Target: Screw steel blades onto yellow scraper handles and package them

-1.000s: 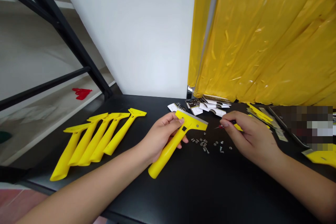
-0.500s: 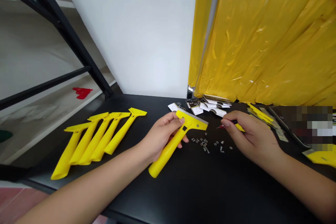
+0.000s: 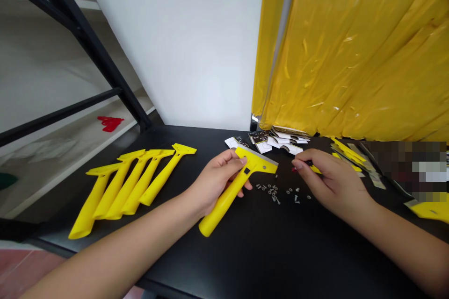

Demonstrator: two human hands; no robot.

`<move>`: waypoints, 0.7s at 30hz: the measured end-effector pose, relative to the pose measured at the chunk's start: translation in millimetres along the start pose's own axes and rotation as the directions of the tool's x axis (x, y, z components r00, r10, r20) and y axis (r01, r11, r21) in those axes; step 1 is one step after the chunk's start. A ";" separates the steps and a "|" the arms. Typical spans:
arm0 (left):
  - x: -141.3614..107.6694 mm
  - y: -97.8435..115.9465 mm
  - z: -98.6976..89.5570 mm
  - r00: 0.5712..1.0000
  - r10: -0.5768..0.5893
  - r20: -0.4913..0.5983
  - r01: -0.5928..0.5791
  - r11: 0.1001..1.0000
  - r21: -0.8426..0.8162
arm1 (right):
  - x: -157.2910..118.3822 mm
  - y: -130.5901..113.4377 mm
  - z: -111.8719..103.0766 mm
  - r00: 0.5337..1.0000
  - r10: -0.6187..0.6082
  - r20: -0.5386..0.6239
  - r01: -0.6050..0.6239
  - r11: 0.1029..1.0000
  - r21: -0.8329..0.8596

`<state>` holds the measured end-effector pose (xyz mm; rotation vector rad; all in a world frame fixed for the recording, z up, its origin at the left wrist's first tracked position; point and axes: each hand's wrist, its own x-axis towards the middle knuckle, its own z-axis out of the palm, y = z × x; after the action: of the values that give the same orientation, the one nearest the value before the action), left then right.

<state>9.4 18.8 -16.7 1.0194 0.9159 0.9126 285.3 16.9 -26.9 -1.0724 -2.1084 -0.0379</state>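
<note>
My left hand (image 3: 218, 176) grips a yellow plastic scraper (image 3: 224, 208) around its neck, with the handle pointing toward me. Its metal-edged blade (image 3: 257, 159) faces away from me. My right hand (image 3: 333, 180) pinches a small red-tipped tool (image 3: 307, 164) between thumb and fingers, and the fingers hide most of it. A yellow piece (image 3: 315, 169) shows beyond them, but I cannot tell whether it belongs to the tool. Small metal screws and washers (image 3: 273, 192) lie on the tabletop between my hands.
Several yellow scraper bodies (image 3: 140, 177) lie side by side on the black table (image 3: 280, 252) to the left. White and black cards (image 3: 280, 142) are piled at the back, before a yellow plastic curtain (image 3: 351, 51). A black shelf frame (image 3: 105, 60) stands at left.
My right hand has shifted slightly, with its fingers now closer over the red tip. My left hand and the scraper look unchanged.
</note>
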 end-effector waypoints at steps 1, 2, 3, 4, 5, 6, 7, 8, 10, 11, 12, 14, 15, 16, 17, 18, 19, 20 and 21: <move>-0.2 0.0 -0.1 1.000 -0.001 0.000 0.001 1.000 -0.001 | 0.2 -0.1 -0.4 1.000 0.001 -0.001 -0.001 1.000 -0.001; -0.3 0.0 0.0 1.000 -0.001 0.000 0.001 1.000 0.000 | 0.5 -0.2 -0.9 1.000 0.002 -0.003 -0.002 1.000 -0.005; -0.4 0.1 0.0 1.000 -0.001 -0.001 0.001 1.000 0.000 | 0.7 -0.3 -1.5 1.000 0.001 -0.006 -0.001 1.000 -0.010; -0.4 0.3 0.1 1.000 0.002 -0.002 -0.002 1.000 -0.001 | 1.0 -0.4 -2.0 1.000 -0.001 -0.011 0.001 1.000 -0.015; -0.4 0.4 0.3 1.000 0.005 -0.004 -0.005 1.000 -0.001 | 1.2 -0.5 -2.6 1.000 -0.004 -0.014 0.003 1.000 -0.020; -0.4 0.6 0.4 1.000 0.008 -0.005 -0.008 1.000 -0.002 | 1.3 -0.6 -3.0 1.000 -0.008 -0.014 0.008 1.000 -0.022; -0.3 0.7 0.4 1.000 0.009 -0.005 -0.009 1.000 -0.001 | 1.4 -0.6 -3.5 1.000 -0.013 -0.015 0.013 1.000 -0.021; -0.3 0.7 0.4 1.000 0.008 -0.004 -0.008 1.000 0.000 | 1.4 -0.7 -3.9 1.000 -0.019 -0.015 0.019 1.000 -0.019; -0.1 0.6 0.1 1.000 0.006 -0.003 -0.006 1.000 0.001 | 1.4 -0.8 -4.9 0.999 -0.028 -0.019 0.028 0.999 -0.017; 0.0 0.5 -0.1 1.000 0.003 -0.001 -0.003 1.000 0.002 | 1.3 -0.8 -5.4 0.999 -0.030 -0.022 0.030 0.999 -0.018; 0.1 0.4 -0.3 1.000 0.003 0.000 -0.003 1.000 0.001 | 1.3 -1.0 -6.0 0.999 -0.029 -0.024 0.028 0.999 -0.021; 0.1 0.1 -0.4 1.000 0.006 0.000 -0.006 1.000 0.002 | 1.2 -1.2 -6.7 0.999 -0.024 -0.030 0.023 0.999 -0.026; 0.0 0.1 -0.4 1.000 0.005 0.000 -0.005 1.000 0.003 | 1.2 -1.3 -6.8 0.999 -0.023 -0.032 0.022 0.999 -0.026; -0.1 0.1 -0.2 1.000 0.005 -0.002 -0.005 1.000 0.004 | 1.2 -1.3 -6.7 0.999 -0.023 -0.035 0.022 0.999 -0.025; -0.3 0.2 0.1 1.000 0.003 -0.004 -0.003 1.000 0.004 | 1.2 -1.2 -6.4 0.999 -0.023 -0.037 0.022 1.000 -0.022; -0.4 0.3 0.3 1.000 0.001 -0.006 -0.001 1.000 0.005 | 1.2 -1.0 -6.0 0.999 -0.022 -0.038 0.021 1.000 -0.020; -0.6 0.5 0.6 1.000 0.000 -0.007 0.000 1.000 0.005 | 1.3 -0.8 -5.5 0.999 -0.020 -0.038 0.019 1.000 -0.017; -0.7 0.6 0.7 1.000 -0.001 -0.008 0.001 1.000 0.004 | 1.4 -0.6 -5.2 0.999 -0.018 -0.038 0.017 1.000 -0.015; -0.7 0.7 0.8 1.000 0.000 -0.008 0.000 1.000 0.003 | 1.5 -0.5 -5.0 0.999 -0.015 -0.035 0.014 1.000 -0.014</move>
<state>9.8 18.1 -15.7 1.0191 0.9248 0.9162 287.4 15.9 -22.2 -1.0573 -2.0875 -0.0782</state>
